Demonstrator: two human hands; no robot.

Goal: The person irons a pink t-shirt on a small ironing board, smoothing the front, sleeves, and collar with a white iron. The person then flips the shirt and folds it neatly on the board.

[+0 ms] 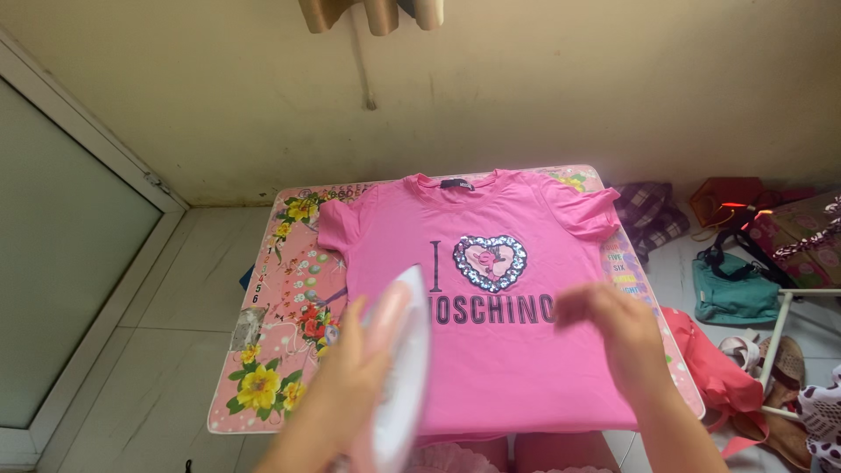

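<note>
A pink short-sleeved T-shirt point(491, 263) with a sequined heart and dark lettering lies flat, front up, on a pink flowered mat point(280, 333) over a low table. My left hand point(346, 377) grips a white and pink clothes iron point(403, 368), held just above the shirt's lower left part with its tip pointing away from me. My right hand point(613, 328) hovers, blurred, over the shirt's right side with fingers loosely bent, and I cannot tell whether it touches the fabric.
A glass door panel point(53, 254) stands at the left on the tiled floor. At the right lie a teal bag point(731, 293), a checked cloth point(648, 215), red fabric point(714, 372), sandals point(775, 359) and a white rack leg point(775, 337).
</note>
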